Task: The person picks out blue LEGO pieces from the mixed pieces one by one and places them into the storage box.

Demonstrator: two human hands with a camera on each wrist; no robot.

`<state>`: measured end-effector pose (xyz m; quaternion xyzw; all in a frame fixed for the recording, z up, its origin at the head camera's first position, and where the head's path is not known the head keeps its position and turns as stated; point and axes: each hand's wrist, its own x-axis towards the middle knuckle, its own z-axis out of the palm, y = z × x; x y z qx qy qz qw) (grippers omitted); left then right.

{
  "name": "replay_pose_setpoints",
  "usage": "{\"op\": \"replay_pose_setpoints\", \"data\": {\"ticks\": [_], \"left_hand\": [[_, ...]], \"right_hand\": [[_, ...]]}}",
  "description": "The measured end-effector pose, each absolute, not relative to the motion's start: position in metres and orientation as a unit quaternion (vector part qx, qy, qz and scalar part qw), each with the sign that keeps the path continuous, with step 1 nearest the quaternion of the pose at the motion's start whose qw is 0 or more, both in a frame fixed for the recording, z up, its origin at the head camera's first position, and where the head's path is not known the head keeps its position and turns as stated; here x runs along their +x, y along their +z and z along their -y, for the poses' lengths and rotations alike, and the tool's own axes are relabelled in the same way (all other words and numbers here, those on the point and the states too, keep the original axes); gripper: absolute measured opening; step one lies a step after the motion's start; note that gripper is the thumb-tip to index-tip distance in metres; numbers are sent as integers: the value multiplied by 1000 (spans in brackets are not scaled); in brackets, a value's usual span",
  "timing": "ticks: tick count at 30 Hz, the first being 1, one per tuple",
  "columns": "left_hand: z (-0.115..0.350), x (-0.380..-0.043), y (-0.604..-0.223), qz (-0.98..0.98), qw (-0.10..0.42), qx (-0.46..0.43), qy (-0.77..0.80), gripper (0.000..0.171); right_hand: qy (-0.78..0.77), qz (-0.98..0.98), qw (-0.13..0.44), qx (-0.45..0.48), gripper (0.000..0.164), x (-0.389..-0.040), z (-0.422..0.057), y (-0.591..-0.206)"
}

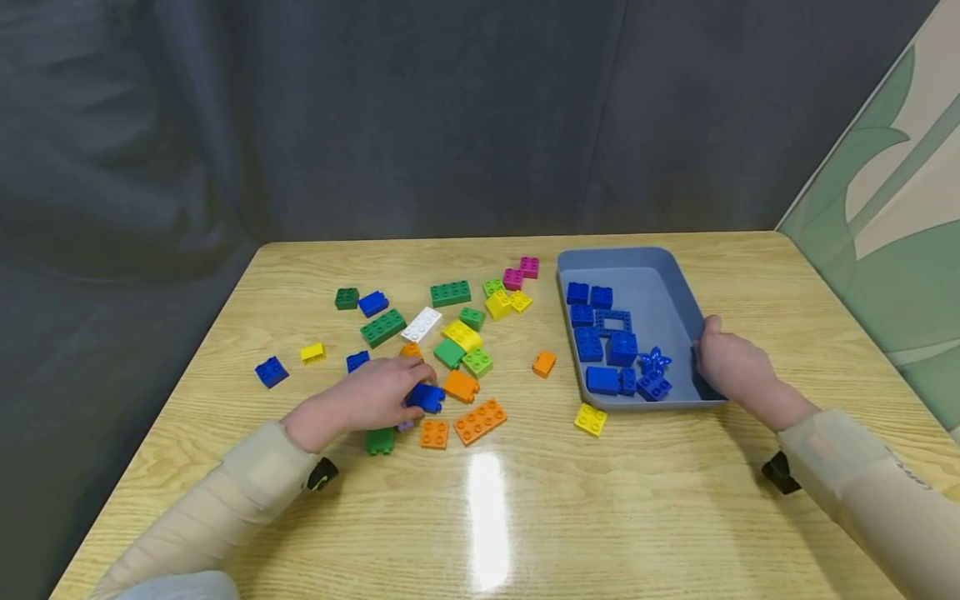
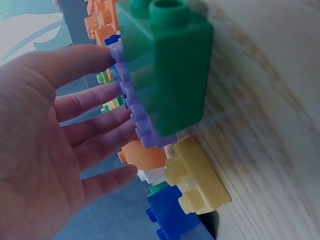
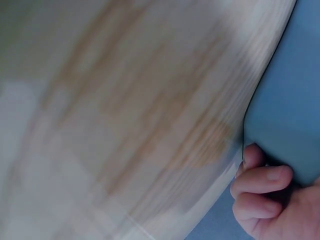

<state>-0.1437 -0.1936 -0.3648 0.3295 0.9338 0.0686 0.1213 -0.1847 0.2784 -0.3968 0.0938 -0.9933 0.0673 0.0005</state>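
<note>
My left hand is among scattered building bricks, its thumb and fingers around a blue brick. In the left wrist view a purple brick and a green brick partly hide the fingertips and most of that blue brick. On the right, my right hand grips the near right corner of a blue-grey tray, with curled fingers at its side in the right wrist view. Several blue bricks and a blue flower piece lie in the tray.
Around the left hand lie orange, green, white and yellow bricks. Other blue bricks rest farther left. A yellow brick sits just before the tray, and an orange brick lies to its left.
</note>
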Motion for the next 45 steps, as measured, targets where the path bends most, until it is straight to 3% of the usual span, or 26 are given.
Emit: {"op": "replay_pose_setpoints", "data": {"ticks": [20, 35, 45], "left_hand": [[192, -144, -369, -939, 132, 309, 77, 26], [191, -145, -352, -940, 104, 312, 91, 29], [167, -151, -339, -928, 87, 348, 100, 36]], "right_hand": [[70, 993, -6, 91, 32, -183, -279, -399], [64, 994, -12, 86, 31, -183, -277, -396], [62, 994, -25, 82, 35, -187, -279, -396]]}}
